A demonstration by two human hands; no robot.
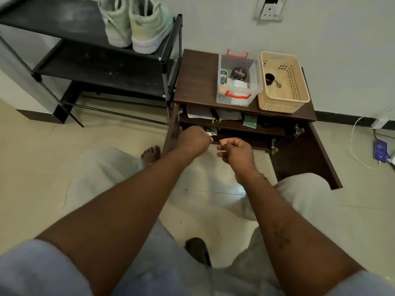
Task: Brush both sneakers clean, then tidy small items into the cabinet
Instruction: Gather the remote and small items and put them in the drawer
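Pale-green sneakers (136, 24) stand heels-outward at the black rack's (64, 24) right edge. The left hand (194, 138) grasps a small white item (210, 133) inside the dark wooden cabinet (198, 82). The right hand (236, 151) is clenched and empty.

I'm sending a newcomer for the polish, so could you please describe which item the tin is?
Find the dark brown cabinet beside the black shoe rack. On top, a clear box with red handles sits beside a beige basket. Inside that box, the tin is the only round black thing, lettered on its lid.
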